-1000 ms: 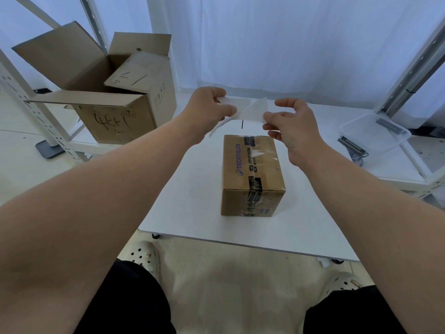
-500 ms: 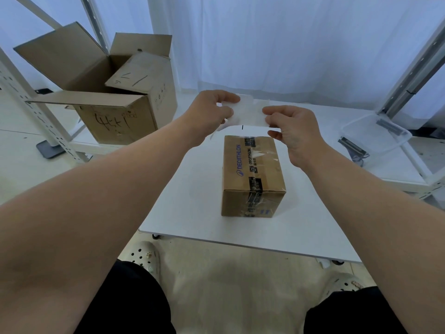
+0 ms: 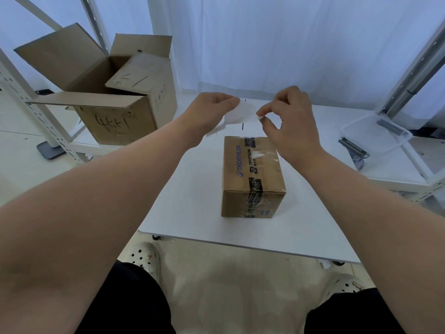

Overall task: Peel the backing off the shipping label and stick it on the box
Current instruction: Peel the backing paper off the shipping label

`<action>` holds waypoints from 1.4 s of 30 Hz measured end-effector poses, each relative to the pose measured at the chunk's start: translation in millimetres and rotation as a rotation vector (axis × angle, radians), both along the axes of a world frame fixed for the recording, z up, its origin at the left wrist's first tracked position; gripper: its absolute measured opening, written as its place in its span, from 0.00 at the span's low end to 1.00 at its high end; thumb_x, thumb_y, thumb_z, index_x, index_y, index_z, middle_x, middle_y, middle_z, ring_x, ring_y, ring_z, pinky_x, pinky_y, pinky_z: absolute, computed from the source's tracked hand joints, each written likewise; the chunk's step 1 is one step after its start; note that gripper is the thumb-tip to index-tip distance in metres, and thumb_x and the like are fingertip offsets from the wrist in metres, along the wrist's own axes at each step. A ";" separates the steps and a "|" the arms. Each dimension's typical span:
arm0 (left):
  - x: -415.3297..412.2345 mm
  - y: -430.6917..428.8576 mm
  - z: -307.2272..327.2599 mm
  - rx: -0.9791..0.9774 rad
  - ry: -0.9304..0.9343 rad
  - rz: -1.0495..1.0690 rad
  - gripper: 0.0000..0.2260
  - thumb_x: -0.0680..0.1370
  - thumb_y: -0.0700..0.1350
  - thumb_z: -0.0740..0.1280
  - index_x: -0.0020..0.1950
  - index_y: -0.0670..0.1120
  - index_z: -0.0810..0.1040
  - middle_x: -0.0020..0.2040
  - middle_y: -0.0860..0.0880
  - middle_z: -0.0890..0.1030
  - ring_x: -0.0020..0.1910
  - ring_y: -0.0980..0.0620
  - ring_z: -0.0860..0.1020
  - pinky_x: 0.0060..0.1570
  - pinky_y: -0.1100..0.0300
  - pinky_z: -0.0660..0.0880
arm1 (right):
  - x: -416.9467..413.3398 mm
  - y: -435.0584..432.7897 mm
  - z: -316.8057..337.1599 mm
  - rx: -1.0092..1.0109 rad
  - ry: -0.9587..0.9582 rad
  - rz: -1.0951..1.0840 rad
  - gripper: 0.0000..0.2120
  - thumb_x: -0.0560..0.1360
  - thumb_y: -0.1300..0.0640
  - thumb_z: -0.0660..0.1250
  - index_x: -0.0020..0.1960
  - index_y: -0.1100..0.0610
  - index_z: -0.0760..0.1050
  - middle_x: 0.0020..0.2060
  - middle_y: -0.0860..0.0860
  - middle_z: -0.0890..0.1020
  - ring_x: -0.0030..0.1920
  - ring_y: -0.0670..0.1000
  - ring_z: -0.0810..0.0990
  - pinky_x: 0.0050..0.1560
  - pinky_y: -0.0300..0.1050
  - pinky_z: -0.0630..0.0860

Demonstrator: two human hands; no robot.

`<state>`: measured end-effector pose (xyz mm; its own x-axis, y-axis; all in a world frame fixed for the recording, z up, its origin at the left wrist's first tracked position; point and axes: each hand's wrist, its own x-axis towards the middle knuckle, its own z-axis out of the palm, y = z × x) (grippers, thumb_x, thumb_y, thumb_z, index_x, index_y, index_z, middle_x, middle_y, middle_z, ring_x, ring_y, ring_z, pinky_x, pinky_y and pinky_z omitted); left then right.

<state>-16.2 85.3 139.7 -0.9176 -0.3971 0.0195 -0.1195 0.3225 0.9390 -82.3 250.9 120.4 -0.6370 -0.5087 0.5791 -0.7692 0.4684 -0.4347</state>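
Half a second back the right hand [image 3: 289, 121] lay flatter along the label's [image 3: 240, 113] right edge; now it is turned up at the wrist, fingers curled, thumb and forefinger tips pinching the near right corner; the left hand [image 3: 212, 109] sits about where it was, its fingers closed on the label's left end; the sheet, flat before, now bows between the two hands; a pale strip of paper hangs below the left hand, and I cannot tell whether it is backing or label; the box [image 3: 252, 174] has not shifted.

The label is in the air, above the table [image 3: 192, 189] just beyond the box's far end, not touching it; the box stands square near the middle of the table, taped top bare, set well back from the near edge; bare tabletop lies open on both sides of it; an open carton [image 3: 115, 92] stands off the left edge and a clear tub [image 3: 375, 133] off the right, both well apart from the hands; a curtain [image 3: 289, 44] hangs behind the far edge.
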 end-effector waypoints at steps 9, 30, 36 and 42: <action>2.4 -7.1 -0.1 0.180 -0.037 -0.016 0.15 0.74 0.51 0.56 0.44 0.42 0.77 0.43 0.49 0.81 0.45 0.49 0.73 0.55 0.60 0.65 | -3.0 4.4 8.3 -0.245 -0.207 -0.005 0.07 0.73 0.57 0.63 0.49 0.47 0.69 0.41 0.44 0.78 0.45 0.43 0.75 0.59 0.59 0.72; 0.6 -1.9 7.8 0.294 -0.008 0.044 0.26 0.77 0.63 0.57 0.67 0.47 0.69 0.63 0.51 0.73 0.51 0.54 0.79 0.60 0.58 0.73 | -6.7 6.1 2.1 -0.275 -0.325 0.027 0.12 0.72 0.66 0.64 0.55 0.57 0.75 0.38 0.42 0.77 0.43 0.41 0.74 0.45 0.23 0.66; -1.5 -9.0 0.6 0.209 -0.046 0.081 0.35 0.72 0.58 0.69 0.72 0.41 0.64 0.61 0.47 0.75 0.52 0.53 0.77 0.60 0.57 0.74 | -5.8 4.6 3.1 -0.251 -0.328 0.006 0.04 0.72 0.61 0.67 0.45 0.54 0.80 0.46 0.47 0.81 0.46 0.41 0.75 0.47 0.22 0.64; 1.6 -9.6 -0.1 0.219 -0.035 0.120 0.34 0.73 0.38 0.71 0.75 0.39 0.58 0.56 0.45 0.70 0.52 0.49 0.76 0.60 0.57 0.75 | -4.6 5.4 6.2 -0.273 -0.312 -0.042 0.05 0.72 0.59 0.68 0.45 0.50 0.79 0.50 0.45 0.69 0.59 0.49 0.71 0.62 0.42 0.67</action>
